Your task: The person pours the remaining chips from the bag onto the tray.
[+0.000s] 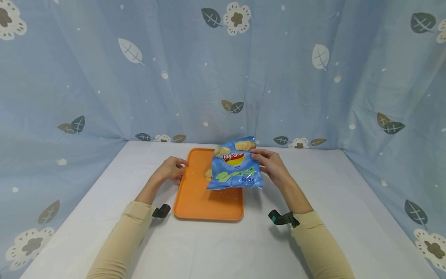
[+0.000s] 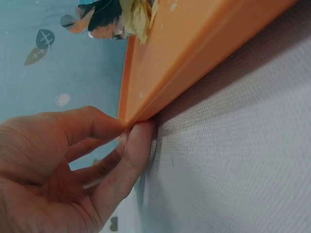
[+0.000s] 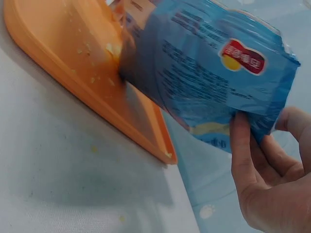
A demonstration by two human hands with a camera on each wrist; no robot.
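My left hand [image 1: 170,169] pinches the far left edge of an orange tray [image 1: 209,209], thumb and fingers at its corner in the left wrist view. My right hand [image 1: 273,166] grips one end of a blue Lay's potato chip bag [image 1: 233,164]. The bag is held tilted over the tray, its printed front facing up in the head view. Potato chips [image 1: 208,174] show at the bag's left side. In the left wrist view, chips [image 2: 141,19] sit at the bag's silvery open mouth. Small crumbs [image 3: 92,77] dot the tray.
The tray lies on a white-covered table [image 1: 209,252]. A few crumbs [image 3: 94,149] are on the cloth beside it. A blue curtain [image 1: 195,69] with leaves and flowers stands behind and at both sides. Each wrist wears a small black camera [image 1: 162,211].
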